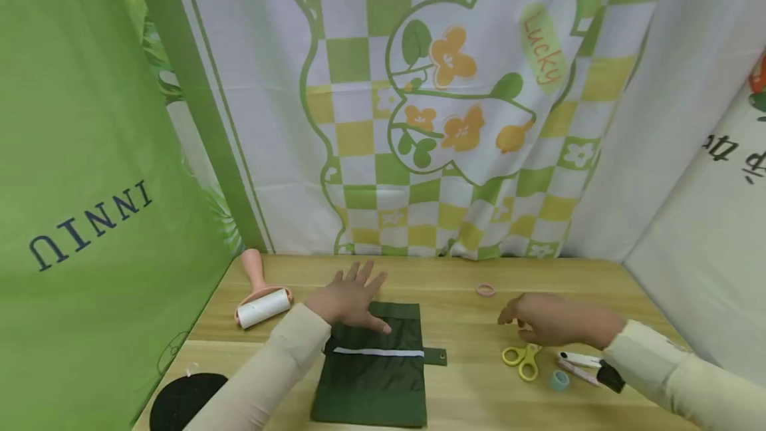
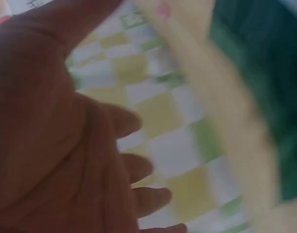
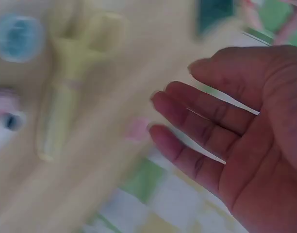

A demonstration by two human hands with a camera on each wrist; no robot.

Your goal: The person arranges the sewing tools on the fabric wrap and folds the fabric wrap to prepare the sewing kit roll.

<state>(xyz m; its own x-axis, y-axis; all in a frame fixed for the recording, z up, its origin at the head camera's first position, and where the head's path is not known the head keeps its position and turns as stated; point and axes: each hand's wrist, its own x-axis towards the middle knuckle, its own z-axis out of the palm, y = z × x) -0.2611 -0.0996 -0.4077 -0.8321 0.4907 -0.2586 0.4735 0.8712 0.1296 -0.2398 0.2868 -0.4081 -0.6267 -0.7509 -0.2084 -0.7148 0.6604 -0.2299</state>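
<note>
A dark green fabric pouch [image 1: 374, 384] with a white strip across it and a snap tab [image 1: 435, 356] at its right side lies flat on the table. Over its upper left part my left hand [image 1: 350, 298] is spread, fingers apart and holding nothing; in the left wrist view the pouch [image 2: 270, 82] lies off to the right of the palm. My right hand [image 1: 553, 319] hovers above the yellow scissors [image 1: 523, 359], its fingers loosely bent with nothing in them. Beyond its fingertips is a pink ring [image 1: 485, 290], blurred in the right wrist view.
A lint roller [image 1: 263, 304] with a pink handle lies at the back left, and a black round item [image 1: 182, 401] at the front left. Near the right forearm are a small teal roll [image 1: 559, 381] and a white-and-pink tool [image 1: 580, 366] with a black end. Curtains [image 1: 443, 218] border the table.
</note>
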